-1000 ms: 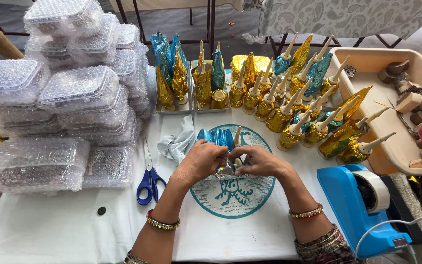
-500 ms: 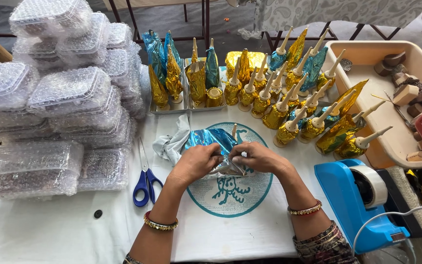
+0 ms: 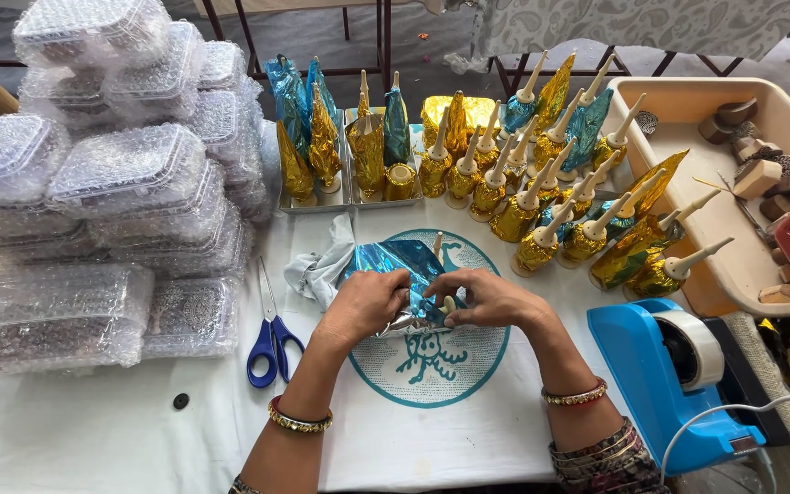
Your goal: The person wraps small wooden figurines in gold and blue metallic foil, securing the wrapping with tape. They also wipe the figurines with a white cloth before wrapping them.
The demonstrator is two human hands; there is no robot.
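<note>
At the centre of the frame, a blue foil sheet is being wrapped around a small cream-tipped piece on the counter. The left hand and right hand both pinch the foil shut. Next comes tightening the folds evenly. Finished gold-wrapped cones stand above; scissors lie left.

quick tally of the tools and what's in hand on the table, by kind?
Scissors, blue handles: 1
Tape dispenser, blue: 1
Blue foil sheet, held by left hand and right hand: 1
Cream spindle piece at the fingers: 1
Total: 4
</note>
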